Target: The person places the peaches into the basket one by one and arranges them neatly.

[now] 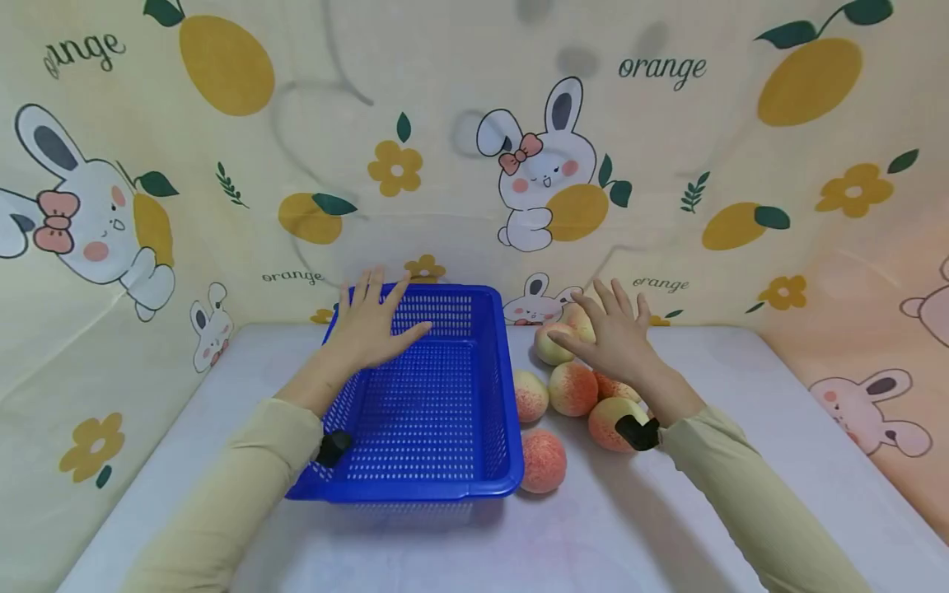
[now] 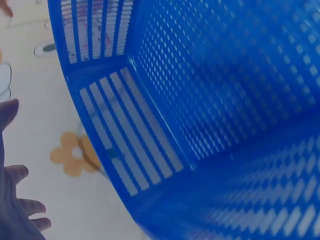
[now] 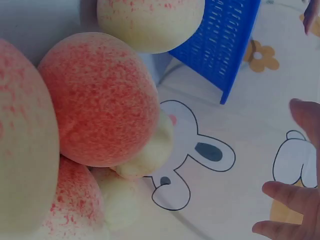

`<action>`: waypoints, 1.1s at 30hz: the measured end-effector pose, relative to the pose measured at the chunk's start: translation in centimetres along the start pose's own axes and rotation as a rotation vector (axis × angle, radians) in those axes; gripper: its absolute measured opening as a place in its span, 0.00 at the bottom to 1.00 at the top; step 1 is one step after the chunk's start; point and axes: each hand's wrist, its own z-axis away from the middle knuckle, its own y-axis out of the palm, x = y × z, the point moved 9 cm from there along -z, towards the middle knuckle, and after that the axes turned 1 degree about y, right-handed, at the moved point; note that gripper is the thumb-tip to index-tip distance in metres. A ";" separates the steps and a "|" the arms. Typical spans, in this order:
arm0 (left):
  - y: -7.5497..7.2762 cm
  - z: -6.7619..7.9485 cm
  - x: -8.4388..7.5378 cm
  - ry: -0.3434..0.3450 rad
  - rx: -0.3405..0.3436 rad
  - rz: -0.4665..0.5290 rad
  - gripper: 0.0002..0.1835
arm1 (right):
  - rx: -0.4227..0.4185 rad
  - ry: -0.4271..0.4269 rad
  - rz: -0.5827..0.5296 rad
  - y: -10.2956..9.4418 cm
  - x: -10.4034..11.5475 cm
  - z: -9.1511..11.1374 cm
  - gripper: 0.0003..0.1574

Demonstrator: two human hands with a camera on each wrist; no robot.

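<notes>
A blue plastic basket [image 1: 418,412] with slotted walls stands on the table, and no fruit shows inside it. My left hand [image 1: 371,325] hovers over its back left part, fingers spread, holding nothing. Several peaches [image 1: 573,389], pale yellow with red blush, lie in a loose group to the right of the basket. Above the back of that group is my right hand [image 1: 615,333], its fingers spread and nothing held. In the right wrist view a red-speckled peach [image 3: 100,100] sits close to the camera, with the right hand's fingers [image 3: 290,195] at the right edge.
A white-covered table [image 1: 712,428] carries everything. Behind it and at the sides hangs a cream cloth [image 1: 437,66] printed with rabbits, oranges and flowers. One peach [image 1: 544,461] lies near the basket's front right corner. Each wrist wears a small black device [image 1: 638,431].
</notes>
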 end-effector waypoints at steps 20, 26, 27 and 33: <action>-2.4 3.6 5.5 0.060 -0.015 -0.012 0.34 | -0.008 0.014 -0.133 1.9 -1.7 1.6 0.40; -1.8 4.3 6.5 0.061 0.015 0.006 0.33 | 0.003 0.032 -0.167 2.7 -2.6 2.2 0.42; -1.7 4.4 6.8 0.058 0.018 0.012 0.33 | 0.001 0.034 -0.170 2.9 -2.8 2.3 0.42; -0.6 5.1 8.1 0.031 0.048 0.070 0.34 | -0.034 0.029 -0.196 3.7 -3.4 2.5 0.41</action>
